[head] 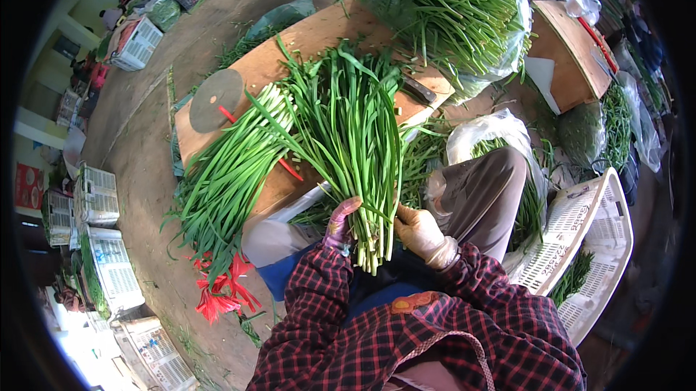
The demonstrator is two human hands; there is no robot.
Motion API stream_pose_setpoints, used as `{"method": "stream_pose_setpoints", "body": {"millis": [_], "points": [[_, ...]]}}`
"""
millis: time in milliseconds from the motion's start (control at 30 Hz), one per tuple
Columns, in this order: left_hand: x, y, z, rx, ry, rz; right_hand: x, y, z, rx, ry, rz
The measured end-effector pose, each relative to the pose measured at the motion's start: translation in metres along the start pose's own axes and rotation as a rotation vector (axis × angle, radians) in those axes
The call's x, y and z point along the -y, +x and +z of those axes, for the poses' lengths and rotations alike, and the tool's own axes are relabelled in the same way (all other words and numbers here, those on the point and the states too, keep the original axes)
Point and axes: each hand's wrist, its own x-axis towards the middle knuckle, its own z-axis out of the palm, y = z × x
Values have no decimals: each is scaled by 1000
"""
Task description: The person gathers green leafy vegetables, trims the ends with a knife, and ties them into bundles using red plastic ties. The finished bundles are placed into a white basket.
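Note:
A loose bunch of long green leafy stalks, apparently garlic chives [353,135], is held upright between my hands. Its pale cut ends point toward my lap and its leaves fan out over the wooden board [370,21]. My left hand [340,222], in a purplish patterned glove, clasps the bunch's left side near the base. On the right side, my right hand [424,232] in a pale glove grips the stalks; its fingertips are partly hidden. A second pile of chives [234,168] lies at the left with its white ends on the board, over a red strip [291,169].
A knife [418,89] and a grey round disc [217,100] rest on the board. Beyond stands a large heap of green stalks [462,15] in clear plastic. Red strips [220,290] hang at lower left. A white plastic crate [571,244] tilts at my right, beside a plastic bag [492,129].

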Motion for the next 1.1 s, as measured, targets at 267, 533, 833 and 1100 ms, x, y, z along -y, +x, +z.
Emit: {"method": "stream_pose_setpoints", "body": {"millis": [267,533,833,1100], "points": [[-9,-15,42,224,-110,-5,14,-21,-19,-174,-88,-181],[-14,-13,48,284,-142,179,46,-34,-53,-282,-186,-209],[-21,-20,52,105,-32,61,13,2,-49,-112,-257,-84],[-5,-46,50,-146,801,-163,8,91,-42,179,1472,159]]}}
